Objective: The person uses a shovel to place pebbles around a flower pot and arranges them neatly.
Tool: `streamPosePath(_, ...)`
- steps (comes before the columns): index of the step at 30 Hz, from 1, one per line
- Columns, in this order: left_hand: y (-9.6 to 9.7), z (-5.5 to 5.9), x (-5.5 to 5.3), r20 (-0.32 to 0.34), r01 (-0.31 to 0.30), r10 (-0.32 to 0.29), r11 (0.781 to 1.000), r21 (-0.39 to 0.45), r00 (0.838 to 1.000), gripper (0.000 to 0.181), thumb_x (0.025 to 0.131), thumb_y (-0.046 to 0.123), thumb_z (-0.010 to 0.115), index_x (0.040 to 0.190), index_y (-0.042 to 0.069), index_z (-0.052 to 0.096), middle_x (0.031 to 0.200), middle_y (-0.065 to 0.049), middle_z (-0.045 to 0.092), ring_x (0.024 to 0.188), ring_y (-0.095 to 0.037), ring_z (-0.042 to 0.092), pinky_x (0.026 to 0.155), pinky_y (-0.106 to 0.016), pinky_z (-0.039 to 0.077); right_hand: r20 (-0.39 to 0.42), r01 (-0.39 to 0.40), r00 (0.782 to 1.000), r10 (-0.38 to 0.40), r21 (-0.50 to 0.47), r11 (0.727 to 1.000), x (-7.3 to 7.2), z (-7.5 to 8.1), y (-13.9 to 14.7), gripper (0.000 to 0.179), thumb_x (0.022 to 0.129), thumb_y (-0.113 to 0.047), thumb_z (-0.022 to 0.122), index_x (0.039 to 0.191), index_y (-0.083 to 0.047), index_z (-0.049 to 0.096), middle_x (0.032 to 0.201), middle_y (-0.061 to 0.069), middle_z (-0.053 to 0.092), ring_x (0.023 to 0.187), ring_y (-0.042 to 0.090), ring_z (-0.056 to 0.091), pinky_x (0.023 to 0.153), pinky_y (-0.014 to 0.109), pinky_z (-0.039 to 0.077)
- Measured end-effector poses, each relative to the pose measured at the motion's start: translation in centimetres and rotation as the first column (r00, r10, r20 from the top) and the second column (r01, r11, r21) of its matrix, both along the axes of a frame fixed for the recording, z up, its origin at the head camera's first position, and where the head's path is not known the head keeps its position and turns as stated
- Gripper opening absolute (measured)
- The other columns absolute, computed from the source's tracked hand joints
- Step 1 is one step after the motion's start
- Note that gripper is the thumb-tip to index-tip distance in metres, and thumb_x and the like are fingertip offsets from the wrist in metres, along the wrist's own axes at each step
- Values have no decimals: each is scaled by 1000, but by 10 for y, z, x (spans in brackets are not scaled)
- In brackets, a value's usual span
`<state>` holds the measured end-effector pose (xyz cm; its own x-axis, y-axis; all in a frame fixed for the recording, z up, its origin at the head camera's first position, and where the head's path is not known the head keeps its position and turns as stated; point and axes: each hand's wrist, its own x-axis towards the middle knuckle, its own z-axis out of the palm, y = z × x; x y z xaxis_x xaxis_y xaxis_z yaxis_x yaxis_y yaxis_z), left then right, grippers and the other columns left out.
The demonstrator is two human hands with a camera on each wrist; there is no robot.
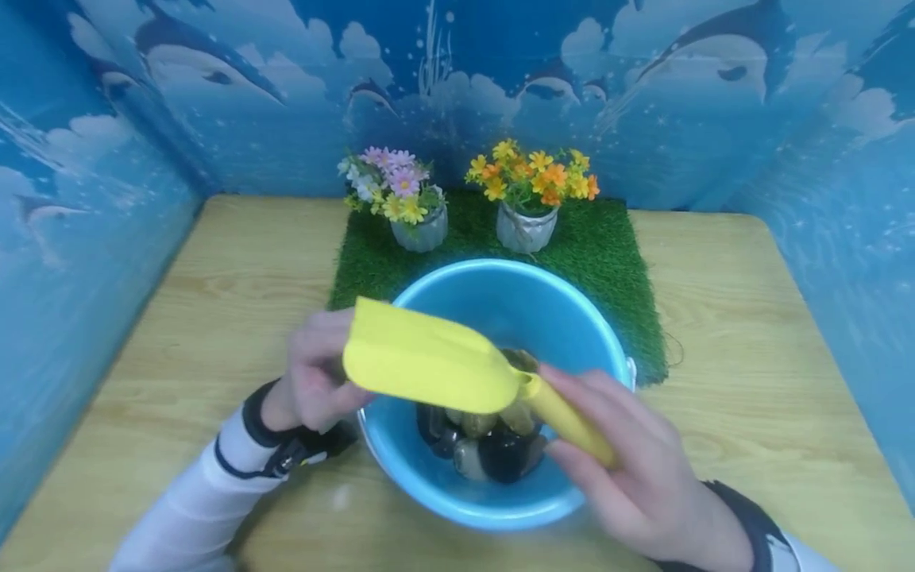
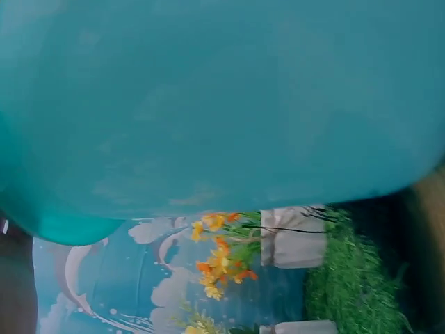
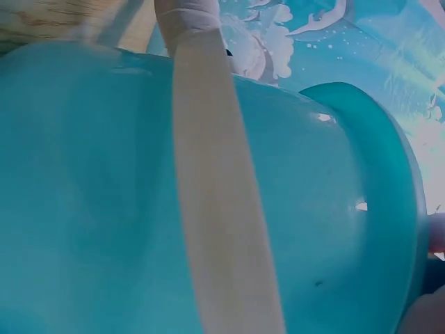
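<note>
My right hand (image 1: 643,469) grips the handle (image 1: 572,421) of a yellow toy shovel in the head view. Its broad blade (image 1: 429,357) points left, tilted over a light-blue bucket (image 1: 493,516). Inside the bucket lie several glossy stones (image 1: 503,457), black, brown and grey, partly covered by the shovel. At the bucket's left side is my left hand (image 1: 318,369), with bent fingers; the blade covers its fingertips, so whether it holds the rim or the blade is hidden. Both wrist views are mostly filled by the bucket's outer wall (image 2: 222,104), with a pale strap (image 3: 215,174) across the right one.
Behind the bucket, a green turf mat (image 1: 608,262) bears two potted flower bunches, one pink and yellow (image 1: 393,183), one orange and yellow (image 1: 532,175). Blue dolphin-printed walls (image 1: 457,63) surround the wooden table (image 1: 729,302) at the back and sides.
</note>
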<state>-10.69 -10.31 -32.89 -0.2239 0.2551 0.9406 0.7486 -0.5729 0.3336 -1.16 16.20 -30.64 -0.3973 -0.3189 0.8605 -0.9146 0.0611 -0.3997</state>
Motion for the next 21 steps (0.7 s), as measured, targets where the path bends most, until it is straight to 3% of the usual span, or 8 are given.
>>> streamPosePath(4,-1,-4,2,-99,-76,67,993,-91,993,29,95,16,62,70,2,60,70,-7,59,66,-19,56,66,-30,47,91,-8,996,6,27,1000,2,1,5,46,100,-12,58,132,19,48,95,16,61,77,18,54,63,22,46)
streamPosePath(7,-1,-5,5,-153,-138,120,983,-118,981,34,95,18,61,63,9,53,65,-3,55,64,-18,52,70,-33,43,193,-96,976,97,-14,995,2,0,10,45,101,-5,53,136,19,42,97,15,61,72,13,54,58,18,44)
streamPosePath(9,-2,-6,7,-178,-183,159,975,-128,971,35,96,21,61,63,10,54,65,-2,55,65,-18,53,79,-35,43,276,-183,941,198,-78,980,2,-1,13,45,100,2,49,139,20,36,100,17,60,68,12,54,54,16,44)
streamPosePath(11,-4,-8,8,-197,-223,193,965,-141,961,36,97,24,60,64,11,54,65,-2,55,65,-18,53,88,-37,43,359,-245,889,286,-155,957,1,-3,17,48,97,8,49,141,20,33,104,18,61,67,11,54,51,17,44)
streamPosePath(14,-7,-12,9,-225,-271,231,948,-165,946,39,99,31,56,65,12,55,66,-1,55,67,-19,53,99,-40,39,459,-242,828,320,-223,944,1,-6,23,55,92,11,58,142,18,33,108,16,63,78,16,60,54,24,48)
streamPosePath(17,-6,-18,9,-244,-299,257,942,-152,935,42,101,35,53,65,12,54,67,-1,54,68,-20,52,100,-42,38,522,-243,778,348,-261,934,1,-7,28,60,87,17,59,142,16,34,110,15,65,79,18,60,52,27,48)
streamPosePath(19,-4,-20,8,-256,-313,272,940,-137,928,44,101,36,51,65,12,54,67,-1,54,67,-21,51,99,-43,38,526,-289,739,421,-316,904,0,-7,30,56,90,20,50,143,16,32,112,16,64,76,19,58,49,28,46)
streamPosePath(21,-3,-22,7,-261,-318,279,940,-123,924,45,101,37,51,64,12,55,66,-1,54,67,-21,51,98,-44,38,525,-361,677,516,-375,854,-3,-7,32,50,95,18,39,144,16,28,116,21,63,73,20,57,47,30,45)
